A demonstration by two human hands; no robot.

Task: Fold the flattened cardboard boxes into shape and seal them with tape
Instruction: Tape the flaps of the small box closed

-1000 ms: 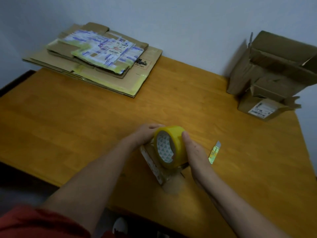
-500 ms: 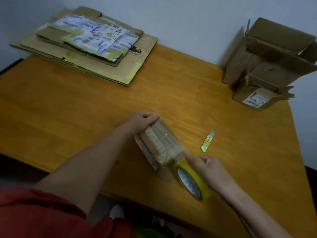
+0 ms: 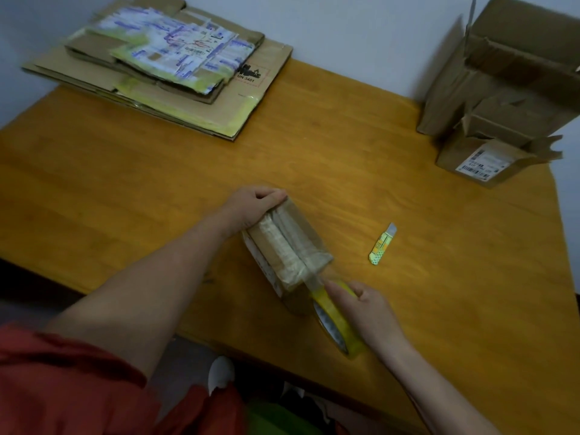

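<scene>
- Head view, nearest to the person: a red sleeve (image 3: 62, 381) covers the left upper arm at the lower left corner; both forearms are bare.
- Right hand (image 3: 367, 306) grasps the yellow tape roll (image 3: 337, 329) by its rim, with the fingers curled round it. The roll stands on its edge just beside the near end of the small box, close to the front edge of the table (image 3: 125, 183).
- A clear strip of tape (image 3: 314, 277) goes from the roll up onto the small box (image 3: 282, 249) and lies along its top seam.
- The small box sits near the middle of the table, folded into shape, with its long side pointing away from the person.
- Left hand (image 3: 254, 205) grips the far end of this box — the fingers bend over its edge.
- A yellow utility knife (image 3: 383, 244) lies on the wood to the right of the box, apart from both hands.
- Far left corner: a stack of flattened boxes (image 3: 163, 64), with the smaller pieces on top of a larger sheet.
- Far right corner, by the wall: a large opened box (image 3: 508, 76) — and a smaller labelled box (image 3: 483, 155) in front, touching it.
</scene>
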